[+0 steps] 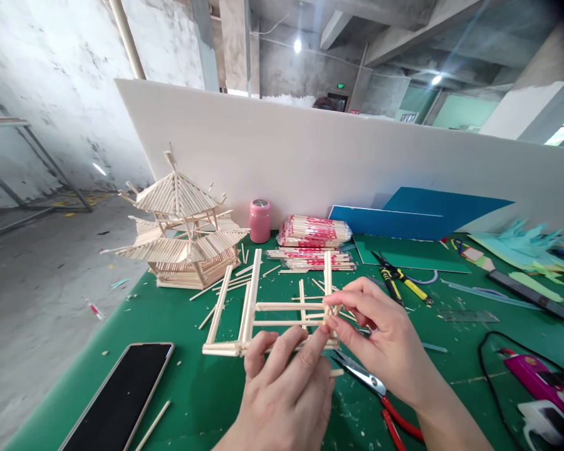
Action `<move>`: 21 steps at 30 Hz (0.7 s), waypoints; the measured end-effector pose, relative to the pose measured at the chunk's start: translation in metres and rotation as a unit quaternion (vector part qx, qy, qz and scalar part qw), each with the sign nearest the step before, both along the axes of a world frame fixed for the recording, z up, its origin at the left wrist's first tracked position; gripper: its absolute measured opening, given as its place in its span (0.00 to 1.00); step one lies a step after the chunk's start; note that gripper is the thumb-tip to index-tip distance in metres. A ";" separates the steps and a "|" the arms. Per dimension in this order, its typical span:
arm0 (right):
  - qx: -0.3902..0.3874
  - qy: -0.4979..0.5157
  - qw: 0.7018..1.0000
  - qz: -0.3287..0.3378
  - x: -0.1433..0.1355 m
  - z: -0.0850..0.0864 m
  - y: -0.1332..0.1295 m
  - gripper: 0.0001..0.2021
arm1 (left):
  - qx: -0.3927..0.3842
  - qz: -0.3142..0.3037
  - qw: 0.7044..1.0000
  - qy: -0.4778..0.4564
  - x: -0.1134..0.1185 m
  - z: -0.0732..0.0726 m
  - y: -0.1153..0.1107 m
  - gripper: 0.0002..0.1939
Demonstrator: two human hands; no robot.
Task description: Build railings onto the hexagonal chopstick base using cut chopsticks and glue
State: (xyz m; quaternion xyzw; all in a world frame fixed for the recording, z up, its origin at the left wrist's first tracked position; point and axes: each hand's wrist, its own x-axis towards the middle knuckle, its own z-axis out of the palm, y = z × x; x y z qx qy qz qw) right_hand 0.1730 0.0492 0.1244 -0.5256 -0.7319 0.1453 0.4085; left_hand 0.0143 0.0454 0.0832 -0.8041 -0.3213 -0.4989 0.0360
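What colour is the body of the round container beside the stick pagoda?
Pink; the container shows best in the head view.

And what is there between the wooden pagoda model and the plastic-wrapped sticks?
In the head view, a pink canister stands between them; loose wooden sticks lie in front of it.

The green tabletop (204, 391) bears 1 stick-built pagoda (178, 200), 1 pink canister (260, 223), wrapped stick bundles (314, 232), scattered loose sticks, yellow-and-black hand tools (391, 285), red-handled scissors (370, 379) and 1 magenta device (540, 383); 1 lone stick (153, 426) lies beside 1 dark-screened phone (120, 401).
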 end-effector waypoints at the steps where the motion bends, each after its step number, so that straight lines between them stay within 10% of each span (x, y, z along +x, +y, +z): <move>1: -0.002 0.000 1.000 0.000 0.000 0.001 0.000 0.08 | 0.001 0.000 1.000 0.000 0.000 0.000 0.000 0.06; 21: 0.007 0.012 1.000 0.011 0.000 0.000 0.003 0.09 | -0.007 -0.005 1.000 0.005 0.000 0.004 0.000 0.06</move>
